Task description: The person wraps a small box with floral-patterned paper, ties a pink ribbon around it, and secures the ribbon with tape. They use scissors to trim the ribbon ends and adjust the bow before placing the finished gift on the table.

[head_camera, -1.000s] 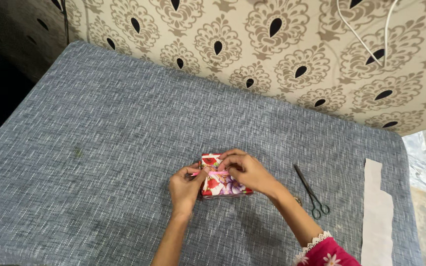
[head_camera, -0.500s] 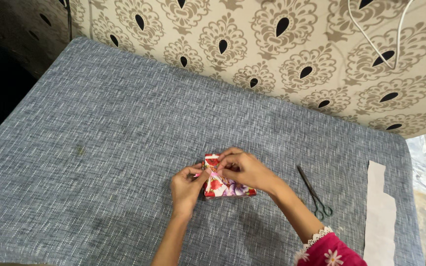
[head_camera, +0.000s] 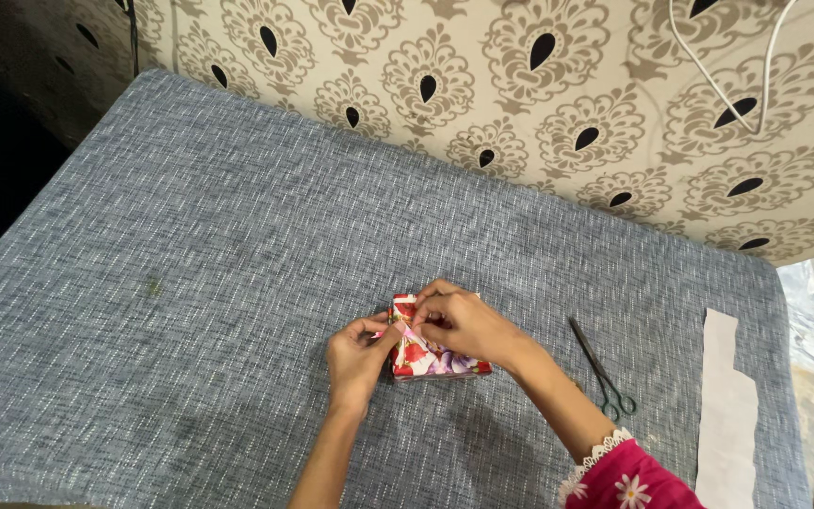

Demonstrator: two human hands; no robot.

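A small box wrapped in red and purple flowered paper (head_camera: pixel 426 358) lies on the blue-grey woven table cover (head_camera: pixel 237 245). A thin pink ribbon (head_camera: pixel 398 329) runs across its top. My left hand (head_camera: pixel 355 358) pinches one end of the ribbon at the box's left side. My right hand (head_camera: pixel 468 325) lies over the top of the box and pinches the ribbon near its middle. Most of the box's top is hidden under my right hand.
Dark scissors (head_camera: pixel 600 372) lie to the right of my right forearm. A long strip of white paper (head_camera: pixel 727 405) lies near the table's right edge. A patterned beige wall (head_camera: pixel 520 85) with a white cord (head_camera: pixel 718 75) stands behind the table.
My fingers have drawn closer together over the ribbon on the box. The view has shifted slightly; the box, scissors and paper strip stay where they were.
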